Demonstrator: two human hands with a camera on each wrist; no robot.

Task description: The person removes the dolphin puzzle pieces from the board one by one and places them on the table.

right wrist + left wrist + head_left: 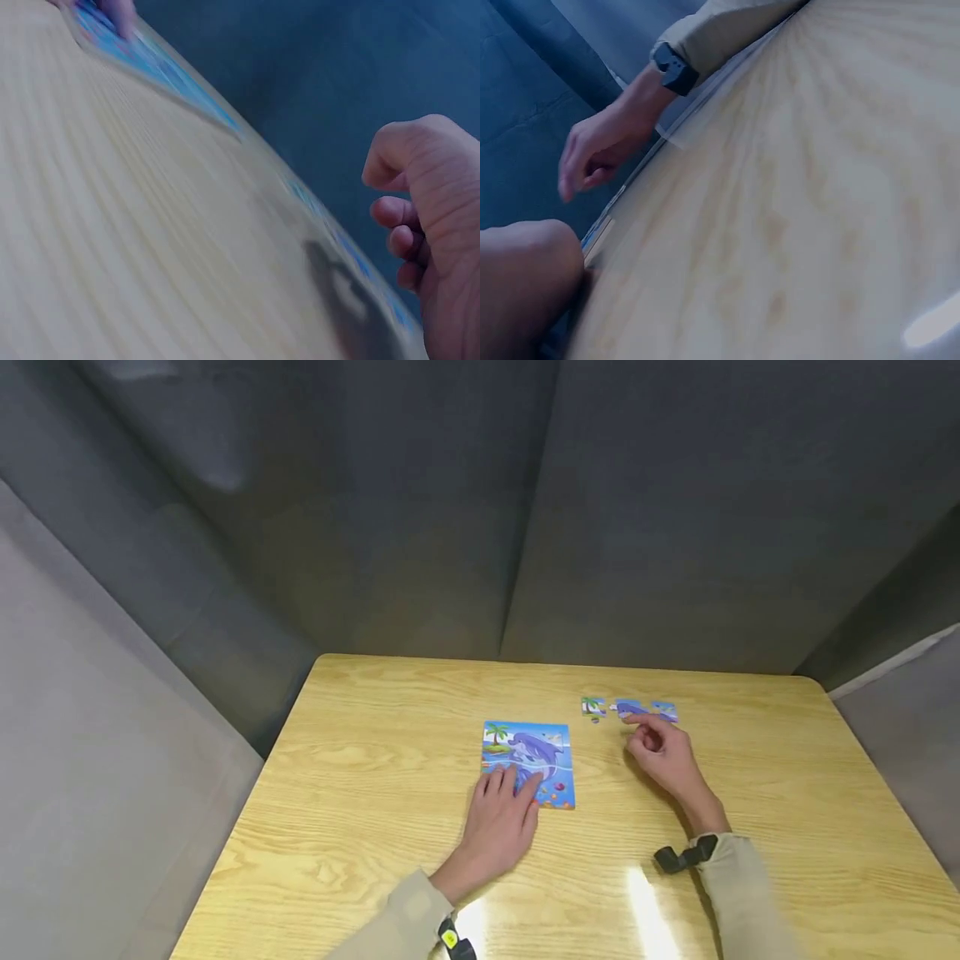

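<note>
A square dolphin puzzle picture (558,760) with a palm tree lies on the table. My left hand (498,822) rests on its lower part with spread fingers, covering some of it. Beyond it to the right, a short row of puzzle pieces (592,706) shows a palm tree and parts of a dolphin. My right hand (667,760) hovers over this row, index finger reaching toward the middle piece (628,705) and other fingers loosely curled. In the right wrist view, the right hand (442,217) stands above the tabletop, and no piece is visible in its fingers.
The wooden table (360,735) has rounded far corners. A dark grey curtain (405,527) hangs behind its far edge, with paler panels (75,735) at the sides. Each wrist wears a black strapped camera (684,857). Bright light reflects near the front.
</note>
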